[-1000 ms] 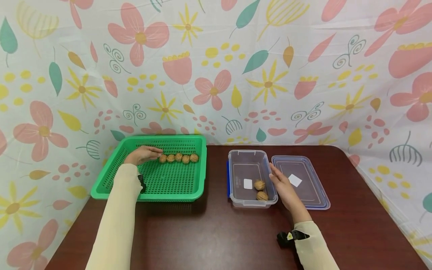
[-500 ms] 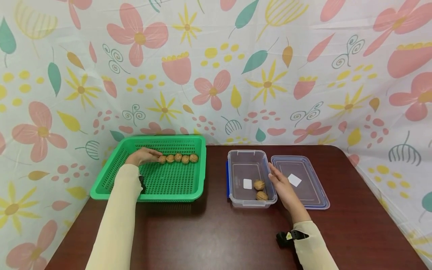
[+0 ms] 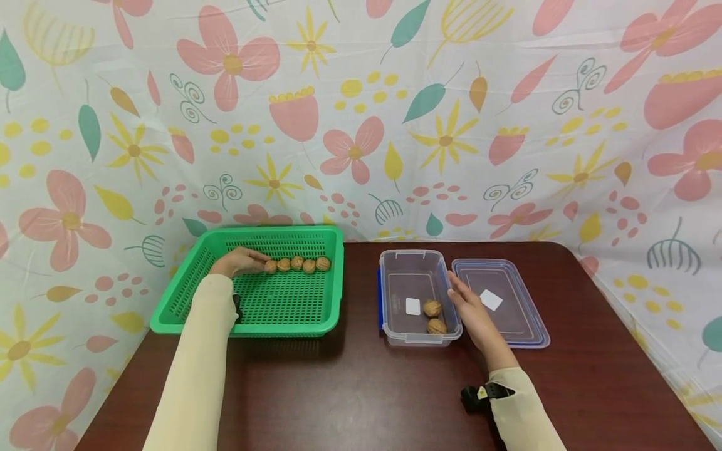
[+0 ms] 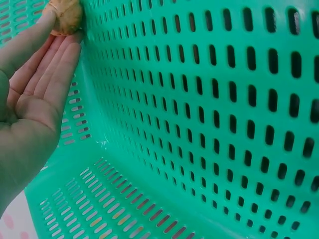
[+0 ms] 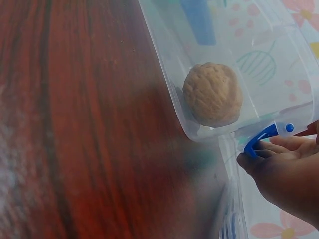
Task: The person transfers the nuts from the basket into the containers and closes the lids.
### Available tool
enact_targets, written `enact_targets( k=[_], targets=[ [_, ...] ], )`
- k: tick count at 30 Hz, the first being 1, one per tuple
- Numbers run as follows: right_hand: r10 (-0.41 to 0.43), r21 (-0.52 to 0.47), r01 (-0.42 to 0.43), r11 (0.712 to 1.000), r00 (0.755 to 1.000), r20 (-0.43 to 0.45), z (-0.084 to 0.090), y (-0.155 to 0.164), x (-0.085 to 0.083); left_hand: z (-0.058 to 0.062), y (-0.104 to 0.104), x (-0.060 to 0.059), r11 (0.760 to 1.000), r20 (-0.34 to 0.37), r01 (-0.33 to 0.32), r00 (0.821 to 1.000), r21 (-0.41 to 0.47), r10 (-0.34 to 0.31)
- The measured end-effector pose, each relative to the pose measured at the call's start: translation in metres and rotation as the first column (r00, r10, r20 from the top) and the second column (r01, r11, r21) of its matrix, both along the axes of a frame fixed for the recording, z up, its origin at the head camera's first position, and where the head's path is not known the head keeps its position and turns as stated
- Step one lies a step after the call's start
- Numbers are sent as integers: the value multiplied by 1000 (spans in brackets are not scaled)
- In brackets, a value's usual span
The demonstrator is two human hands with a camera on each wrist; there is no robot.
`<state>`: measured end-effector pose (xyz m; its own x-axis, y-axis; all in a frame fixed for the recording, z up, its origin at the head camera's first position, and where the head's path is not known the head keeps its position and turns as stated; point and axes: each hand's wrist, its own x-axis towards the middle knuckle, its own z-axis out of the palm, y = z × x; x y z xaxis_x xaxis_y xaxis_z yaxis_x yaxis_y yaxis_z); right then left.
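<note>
In the head view my left hand (image 3: 239, 260) reaches into the green basket (image 3: 282, 327). Its thumb and fingertips pinch the leftmost walnut (image 3: 271, 267) of a row along the back wall; in the left wrist view this walnut (image 4: 66, 16) sits between thumb and fingers. Several other walnuts (image 3: 297, 263) continue the row rightward. A clear plastic box (image 3: 403, 282) holds two walnuts (image 3: 432, 308) near its right side. My right hand (image 3: 476, 316) rests against the box's right wall with straight fingers. In the right wrist view its thumb lies by a blue latch (image 5: 264, 138).
A clear lid (image 3: 516, 313) with a white label lies right of the box, partly behind my right hand. The brown table (image 3: 350, 388) carries everything, and a floral cloth (image 3: 361, 94) hangs at its back edge.
My left hand has moved slightly down and now pinches the leftmost walnut, with its fingers drawn closer around it. My right hand stays against the box.
</note>
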<state>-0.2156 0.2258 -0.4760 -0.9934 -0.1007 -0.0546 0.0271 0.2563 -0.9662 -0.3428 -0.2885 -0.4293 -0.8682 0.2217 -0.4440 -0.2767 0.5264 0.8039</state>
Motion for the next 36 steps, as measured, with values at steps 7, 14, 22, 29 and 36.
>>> enact_targets(
  k=[7,14,22,29,36],
  targets=[
    [-4,-3,4,1000,1000,-8,1,0,-1,1,-6,1,1000,-16,-12,1000,27,12],
    [-5,-5,5,1000,1000,-6,5,-1,-1,14,-10,9,999,-58,19,998,35,-17],
    [-4,-4,4,1000,1000,-11,0,0,-1,23,-2,9,982,-67,-46,996,183,59],
    [2,-1,-2,1000,1000,-10,1,0,0,33,12,7,996,-155,-10,988,86,23],
    [-1,-14,1,1000,1000,-1,0,-1,-1,46,30,9,988,-142,-40,988,149,61]
  ],
)
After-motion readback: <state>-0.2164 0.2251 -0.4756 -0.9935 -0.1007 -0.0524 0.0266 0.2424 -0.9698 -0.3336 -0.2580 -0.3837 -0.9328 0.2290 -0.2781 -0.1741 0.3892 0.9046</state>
